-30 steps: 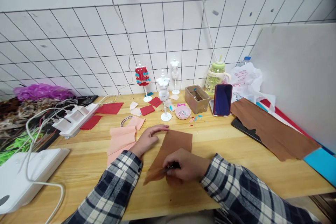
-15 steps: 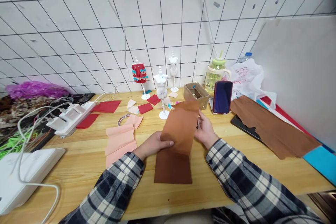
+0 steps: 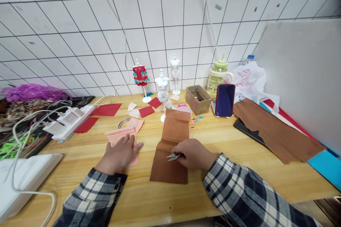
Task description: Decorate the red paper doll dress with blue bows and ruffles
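My left hand (image 3: 118,153) lies with fingers spread on the creased pink fabric (image 3: 117,134) at the left. Closed around a small pair of thread snips (image 3: 174,156), my right hand (image 3: 195,154) rests over the brown fabric strip (image 3: 170,168); the metal blades point left and most of the handle is hidden in the palm. The strip lies lengthwise in front of me with creases across its middle. Its far end reaches the foot of a bare white mini dress form (image 3: 162,84).
Behind stand another bare form (image 3: 175,72) and one in a red ruffled garment (image 3: 140,75). A cardboard box (image 3: 198,101), a phone (image 3: 225,100) and a green-lidded bottle (image 3: 218,74) are at back right. More brown fabric (image 3: 279,131) lies right; a power strip (image 3: 68,124) sits left.
The brown strip now lies on the table instead of being held up. My left hand has moved left onto the pink fabric. My right hand has come nearer, with the snips now showing.
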Demonstrator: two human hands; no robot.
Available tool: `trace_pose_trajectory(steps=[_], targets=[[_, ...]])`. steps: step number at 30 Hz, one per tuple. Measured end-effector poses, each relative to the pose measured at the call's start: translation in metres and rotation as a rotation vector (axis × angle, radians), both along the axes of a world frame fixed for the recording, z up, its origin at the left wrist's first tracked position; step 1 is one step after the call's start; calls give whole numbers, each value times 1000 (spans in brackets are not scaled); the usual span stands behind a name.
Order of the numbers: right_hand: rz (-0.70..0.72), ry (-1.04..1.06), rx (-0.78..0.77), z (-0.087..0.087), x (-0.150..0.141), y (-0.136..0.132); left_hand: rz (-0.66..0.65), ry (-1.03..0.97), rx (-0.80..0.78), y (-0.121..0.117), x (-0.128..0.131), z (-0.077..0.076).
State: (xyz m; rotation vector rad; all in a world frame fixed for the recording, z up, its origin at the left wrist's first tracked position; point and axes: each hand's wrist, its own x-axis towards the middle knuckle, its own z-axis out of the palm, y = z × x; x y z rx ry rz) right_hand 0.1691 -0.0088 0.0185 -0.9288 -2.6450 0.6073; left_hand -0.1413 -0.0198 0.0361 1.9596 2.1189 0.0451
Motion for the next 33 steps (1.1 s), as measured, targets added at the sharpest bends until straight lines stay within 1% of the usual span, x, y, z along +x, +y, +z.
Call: trace_pose_trajectory(steps=[2, 3, 5, 7, 8, 9, 10, 11, 12, 13, 14, 15, 17, 18, 20, 22, 24, 27, 29, 31, 33], targets=[[5, -73, -5, -2, -4, -2, 22, 128, 44, 11, -1, -3], [7, -78, -9, -2, -6, -4, 35, 176, 109, 17, -1, -2], [46, -25, -32, -2, -11, -6, 64, 242, 276, 30, -3, 2], [63, 88, -77, -2, -13, -6, 80, 195, 394, 40, 1, 8], [10, 151, -94, -2, -12, -4, 63, 114, 403, 43, 7, 11], [-94, 203, -102, -2, -11, 0, 32, 6, 375, 45, 15, 12], [-242, 236, -96, -2, -8, 4, -5, -120, 309, 46, 26, 12], [-419, 246, -78, -3, -4, 10, -57, -224, 204, 46, 39, 11], [-567, 221, -66, -3, 1, 17, -80, -264, 132, 46, 52, 8], [-667, 176, -52, -4, 5, 23, -77, -240, 112, 45, 66, 4], [-729, 136, -48, -6, 10, 29, -68, -196, 131, 43, 78, -1], [-779, 107, -55, -7, 13, 34, -88, -177, 160, 41, 89, -6], [-845, 88, -87, -9, 19, 42, -148, -214, 200, 36, 103, -14], [-873, 83, -109, -10, 21, 44, -180, -263, 210, 33, 106, -17], [-917, 47, -148, -10, 23, 46, -233, -389, 201, 27, 108, -21], [-925, -36, -177, -10, 24, 47, -264, -520, 147, 22, 107, -22], [-879, -124, -174, -11, 24, 46, -287, -657, 68, 17, 105, -21], [-798, -214, -107, -11, 25, 44, -333, -851, -51, 13, 104, -18], [-779, -244, -60, -11, 27, 42, -360, -898, -113, 13, 101, -16], [-788, -226, -6, -10, 30, 42, -381, -870, -148, 13, 98, -14], [-836, -156, 68, -8, 35, 42, -396, -828, -168, 14, 94, -12]])
